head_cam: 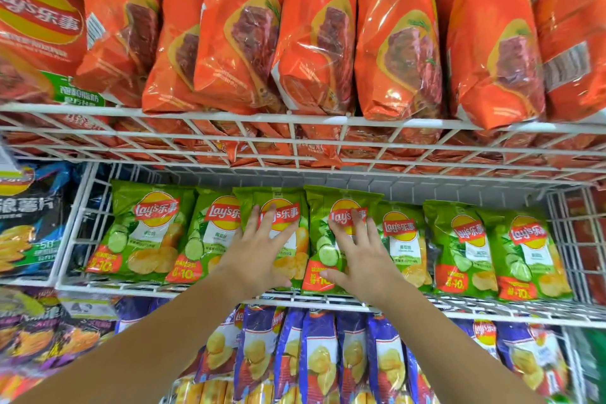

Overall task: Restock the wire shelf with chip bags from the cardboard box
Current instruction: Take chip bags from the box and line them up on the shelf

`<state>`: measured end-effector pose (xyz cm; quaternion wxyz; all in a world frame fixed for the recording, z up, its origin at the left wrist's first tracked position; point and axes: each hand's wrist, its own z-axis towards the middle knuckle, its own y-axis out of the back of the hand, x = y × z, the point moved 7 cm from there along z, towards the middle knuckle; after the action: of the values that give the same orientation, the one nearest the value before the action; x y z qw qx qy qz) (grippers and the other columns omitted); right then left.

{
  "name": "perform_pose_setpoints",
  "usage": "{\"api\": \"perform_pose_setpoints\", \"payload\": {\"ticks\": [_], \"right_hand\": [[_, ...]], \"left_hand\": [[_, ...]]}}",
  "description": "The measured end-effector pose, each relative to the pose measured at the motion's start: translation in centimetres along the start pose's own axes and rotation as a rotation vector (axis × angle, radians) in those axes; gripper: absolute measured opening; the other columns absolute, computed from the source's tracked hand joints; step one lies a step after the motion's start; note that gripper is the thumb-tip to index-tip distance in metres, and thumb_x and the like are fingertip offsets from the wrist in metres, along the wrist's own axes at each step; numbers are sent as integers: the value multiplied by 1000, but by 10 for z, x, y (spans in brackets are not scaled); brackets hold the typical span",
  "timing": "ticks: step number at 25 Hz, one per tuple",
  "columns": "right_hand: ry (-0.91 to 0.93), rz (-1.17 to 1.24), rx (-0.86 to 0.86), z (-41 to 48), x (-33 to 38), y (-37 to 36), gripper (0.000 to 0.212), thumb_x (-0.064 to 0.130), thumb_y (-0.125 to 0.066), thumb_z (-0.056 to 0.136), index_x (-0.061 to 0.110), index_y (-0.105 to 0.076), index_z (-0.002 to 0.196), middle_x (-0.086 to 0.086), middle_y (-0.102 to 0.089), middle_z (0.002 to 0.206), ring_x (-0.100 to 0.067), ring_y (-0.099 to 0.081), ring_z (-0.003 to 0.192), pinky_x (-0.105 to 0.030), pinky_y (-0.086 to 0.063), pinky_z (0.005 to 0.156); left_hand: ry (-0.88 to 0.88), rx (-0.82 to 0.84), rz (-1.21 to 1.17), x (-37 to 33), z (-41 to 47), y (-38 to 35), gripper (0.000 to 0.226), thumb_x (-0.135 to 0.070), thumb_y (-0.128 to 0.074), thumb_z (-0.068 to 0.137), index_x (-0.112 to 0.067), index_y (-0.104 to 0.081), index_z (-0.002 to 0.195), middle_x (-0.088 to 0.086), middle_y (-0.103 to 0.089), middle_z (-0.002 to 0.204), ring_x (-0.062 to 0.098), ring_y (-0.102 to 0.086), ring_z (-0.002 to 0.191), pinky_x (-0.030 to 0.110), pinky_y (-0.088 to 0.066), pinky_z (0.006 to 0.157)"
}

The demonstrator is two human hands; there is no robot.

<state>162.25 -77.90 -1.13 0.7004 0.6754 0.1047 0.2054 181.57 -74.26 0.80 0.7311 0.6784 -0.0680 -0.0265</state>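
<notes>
Chip bags (272, 233) pressed into the wire shelf (203, 293).
Left hand (259, 256) and right hand (360, 256) are laid flat, fingers spread; the green row seems nearly filled, though the box is unseen.

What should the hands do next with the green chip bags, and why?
Probably press the two middle green bags back so they sit level with the row. The left hand and right hand lie flat, fingers spread, on neighbouring green bags in the white wire shelf, and those two overlap their neighbours.
</notes>
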Motion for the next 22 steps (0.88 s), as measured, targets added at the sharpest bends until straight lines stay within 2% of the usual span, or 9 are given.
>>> {"api": "perform_pose_setpoints", "payload": {"ticks": [5, 7, 10, 12, 15, 18, 20, 22], "right_hand": [[-9, -109, 30, 5, 3, -7, 99, 79, -36, 89, 37, 27, 154, -14, 29, 163, -43, 18, 151, -52, -10, 123], [-2, -122, 34, 5, 3, -6, 100, 80, -36, 88, 37, 27, 154, -14, 29, 163, -44, 16, 151, -54, -11, 123], [3, -82, 51, 2, 2, 0, 101, 83, -40, 85, 41, 19, 156, -10, 22, 166, -42, 14, 152, -55, -9, 123], [7, -58, 39, -2, 1, 10, 99, 85, -40, 82, 45, 11, 157, -9, 14, 168, -42, 11, 152, -55, -5, 123], [29, -57, -35, -9, 3, 29, 91, 83, -35, 85, 44, 0, 158, -7, 5, 169, -39, 8, 154, -53, -2, 123], [81, -39, -67, -20, 12, 36, 87, 79, -31, 88, 36, -9, 160, -3, -9, 168, -32, 1, 155, -49, -6, 123], [94, -49, -63, -26, 18, 34, 93, 84, -17, 85, 30, -12, 160, -2, -15, 167, -30, -2, 155, -47, -7, 123], [91, -58, -48, -32, 22, 29, 102, 85, -3, 77, 28, -13, 160, -4, -13, 167, -28, -1, 155, -45, -7, 125]], "left_hand": [[5, 24, 24, 4, 7, -5, 112, -72, -65, 76, -45, 12, 153, 6, 16, 163, 36, 17, 149, 61, -18, 118], [7, 7, 69, 5, 6, -5, 111, -75, -61, 76, -44, 12, 153, 8, 14, 164, 38, 16, 149, 65, -11, 118], [-1, -27, 132, 4, 2, -2, 106, -80, -52, 76, -44, 12, 153, 11, 10, 164, 39, 15, 149, 69, 4, 114], [-25, -50, 128, 3, -2, 3, 101, -81, -46, 78, -43, 9, 154, 12, 8, 164, 40, 15, 149, 68, 8, 113], [-98, -109, 98, 0, -11, 16, 87, -75, -37, 86, -40, 1, 156, 12, 3, 165, 37, 12, 150, 64, 7, 117], [-187, -111, 94, -6, -24, 25, 80, -68, -33, 92, -32, -4, 158, 9, 0, 166, 33, 7, 152, 56, 1, 121], [-220, -117, 97, -8, -35, 28, 79, -68, -31, 93, -28, -7, 157, 9, -4, 166, 32, 2, 152, 53, -1, 122], [-233, -108, 94, -7, -45, 27, 79, -67, -31, 93, -25, -12, 158, 9, -8, 166, 31, -2, 152, 52, -3, 122]]}}
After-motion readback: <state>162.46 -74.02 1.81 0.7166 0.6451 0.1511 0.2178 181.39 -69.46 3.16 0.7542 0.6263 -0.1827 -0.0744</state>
